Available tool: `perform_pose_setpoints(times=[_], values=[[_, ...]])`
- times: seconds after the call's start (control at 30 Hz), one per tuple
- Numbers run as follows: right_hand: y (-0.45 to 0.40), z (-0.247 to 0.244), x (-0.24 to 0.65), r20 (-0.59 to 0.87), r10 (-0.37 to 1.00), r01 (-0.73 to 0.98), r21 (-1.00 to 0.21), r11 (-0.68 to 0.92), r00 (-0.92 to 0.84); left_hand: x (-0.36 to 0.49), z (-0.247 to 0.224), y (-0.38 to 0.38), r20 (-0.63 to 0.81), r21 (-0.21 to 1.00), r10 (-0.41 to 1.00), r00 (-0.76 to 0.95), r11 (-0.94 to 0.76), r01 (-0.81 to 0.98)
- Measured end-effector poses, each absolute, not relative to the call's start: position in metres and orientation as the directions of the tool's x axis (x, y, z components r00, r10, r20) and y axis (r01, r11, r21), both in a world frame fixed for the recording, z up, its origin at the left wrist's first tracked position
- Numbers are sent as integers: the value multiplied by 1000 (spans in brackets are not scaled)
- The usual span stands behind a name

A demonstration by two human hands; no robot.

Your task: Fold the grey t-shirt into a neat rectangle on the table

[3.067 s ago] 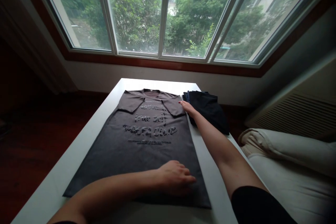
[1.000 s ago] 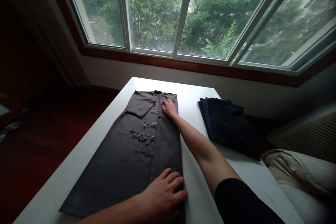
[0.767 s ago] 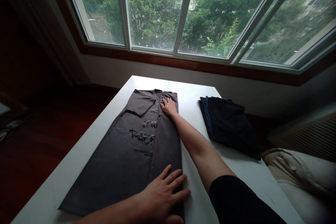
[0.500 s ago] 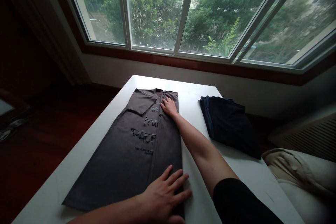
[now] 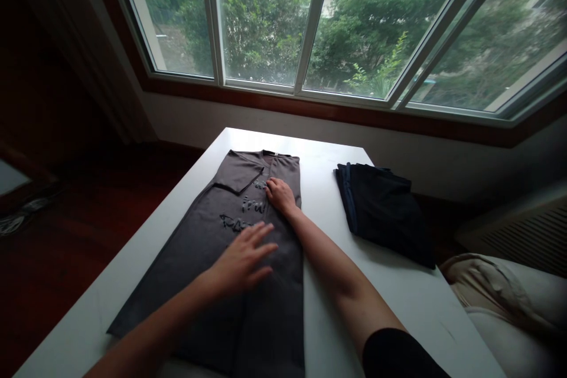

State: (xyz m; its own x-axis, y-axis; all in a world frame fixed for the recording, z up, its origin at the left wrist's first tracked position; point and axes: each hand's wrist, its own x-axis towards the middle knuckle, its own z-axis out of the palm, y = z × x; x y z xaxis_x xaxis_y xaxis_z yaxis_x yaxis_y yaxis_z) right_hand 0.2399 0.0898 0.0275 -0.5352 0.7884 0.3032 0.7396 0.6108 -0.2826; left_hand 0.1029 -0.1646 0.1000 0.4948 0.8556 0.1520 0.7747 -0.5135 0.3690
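A dark grey T-shirt [image 5: 190,283] with printed lettering lies on the white table [image 5: 328,183], its right side folded inward in a long strip and its left sleeve laid across the front. Over the middle of the shirt is my left hand [image 5: 245,257], fingers spread, slightly blurred, covering part of the print. My right hand [image 5: 281,194] rests on the upper part of the folded strip, its fingers bent a little at the strip's inner edge; whether they pinch the cloth cannot be made out.
Dark folded clothing [image 5: 383,207] sits at the table's right edge. Beyond the table is a wide window [image 5: 261,85]. A beige cloth-covered item [image 5: 500,283] stands at the lower right. Reddish floor [image 5: 57,271] shows on the left.
My left hand has moved up and left from the lower right edge of the shirt to its middle. My right hand has slid slightly down the strip, toward me.
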Motion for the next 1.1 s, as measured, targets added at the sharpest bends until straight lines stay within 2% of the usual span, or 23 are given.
perform_pose_setpoints(times=[0.07, 0.17, 0.27, 0.47, 0.7, 0.87, 0.97, 1.1], values=[[76, 32, 237, 318, 741, 708, -236, 666, -591, 65, 92, -143, 262, 298, 945, 193, -270, 915], [42, 32, 235, 322, 664, 634, -208, 745, -675, 8, 69, -123, 268, 242, 937, -226, 161, 957], [2, 28, 240, 308, 616, 577, -214, 788, -726, -26, 45, -116, 198, 201, 894, -402, 364, 909], [-56, 28, 263, 227, 633, 581, -259, 772, -740, -26, 33, -122, 180, 152, 920, -349, 325, 934], [-94, 32, 277, 215, 671, 619, -265, 739, -709, -12, 35, -138, 226, 131, 905, -360, 338, 932], [-113, 38, 289, 248, 646, 571, -314, 759, -722, -32, 40, -144, 227, 143, 893, -388, 363, 921], [-127, 46, 288, 279, 571, 471, -351, 809, -772, -62, 49, -140, 113, 232, 908, -403, 370, 900], [-155, 57, 266, 253, 281, 183, -349, 919, -926, -101, 66, -127, -185, 511, 922, -340, 386, 768]])
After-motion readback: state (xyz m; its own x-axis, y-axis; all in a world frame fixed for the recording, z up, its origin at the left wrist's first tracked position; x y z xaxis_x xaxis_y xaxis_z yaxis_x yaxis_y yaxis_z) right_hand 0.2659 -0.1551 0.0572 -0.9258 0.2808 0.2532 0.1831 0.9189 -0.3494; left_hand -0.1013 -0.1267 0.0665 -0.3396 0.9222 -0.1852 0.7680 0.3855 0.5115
